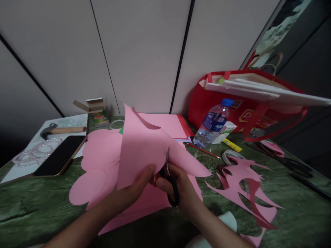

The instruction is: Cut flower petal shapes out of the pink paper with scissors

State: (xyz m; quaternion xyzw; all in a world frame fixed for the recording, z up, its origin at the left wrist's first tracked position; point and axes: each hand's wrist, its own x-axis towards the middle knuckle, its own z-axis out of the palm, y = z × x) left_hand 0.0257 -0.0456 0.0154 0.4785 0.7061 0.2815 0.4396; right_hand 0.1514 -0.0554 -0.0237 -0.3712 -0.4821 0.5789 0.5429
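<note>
My left hand [144, 179] grips the lower edge of a raised sheet of pink paper [144, 148], thumb on the near face. In my right hand [181, 186] is a pair of scissors [173, 191] with black handles. Their blades point up and cross the paper's edge. The sheet has a curved cut along its top and bends to a point at the right. Beneath it lie round-edged pink paper pieces [100, 148] and more pink sheets [144, 206]. Some of my fingers are hidden behind the paper and handles.
Pink paper scraps [248, 186] lie at the right near a tape roll [232, 158], a red pencil [203, 150] and a water bottle [213, 122]. A red bag [199, 103] stands behind. At left are a phone [60, 155], a hammer [64, 130] and a small opened box [99, 117].
</note>
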